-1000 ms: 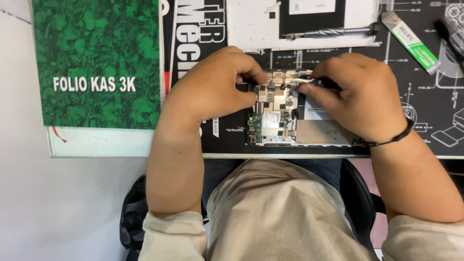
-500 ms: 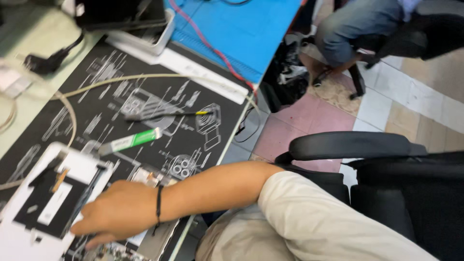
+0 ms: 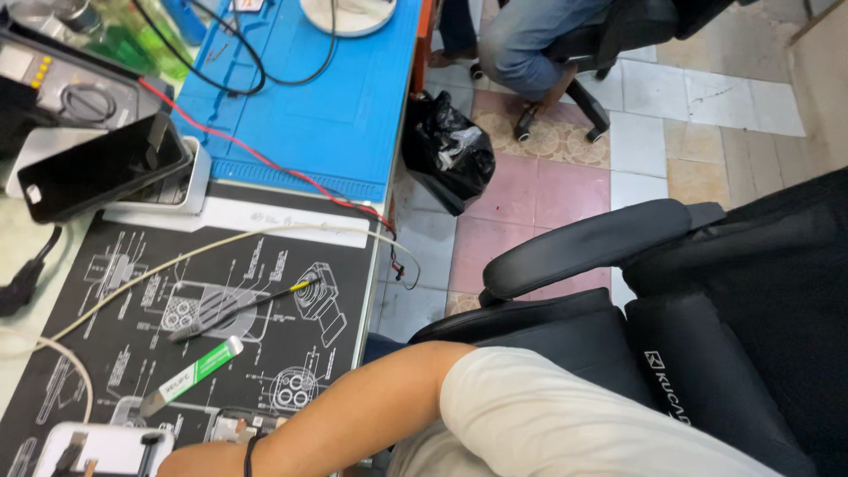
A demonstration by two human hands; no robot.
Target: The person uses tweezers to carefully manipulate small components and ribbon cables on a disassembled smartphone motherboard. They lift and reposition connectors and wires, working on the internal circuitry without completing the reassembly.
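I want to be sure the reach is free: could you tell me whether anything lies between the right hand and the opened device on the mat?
Nothing visible does. The right hand, mostly cut off at the bottom edge, lies right beside the device. The green tube and the probe lie farther up the mat.

We've got a black mat [image 3: 265, 353] printed with white line drawings on the bench, and next to it a bright blue mat [image 3: 327, 97] with a red wire [image 3: 265, 159] and black cables [image 3: 221, 79] running over it. A cream cable [image 3: 221, 243] curves across the black mat. There's a green and white tube [image 3: 190, 375], plus a black pen tool [image 3: 234, 309] with a yellow tip. Our sleeve [image 3: 565, 415] is off-white, the wristband [image 3: 249, 452] black. The chair [image 3: 707, 309] is black, the floor tiles [image 3: 530, 203] pink and grey, and the bag [image 3: 450, 150] glossy black.
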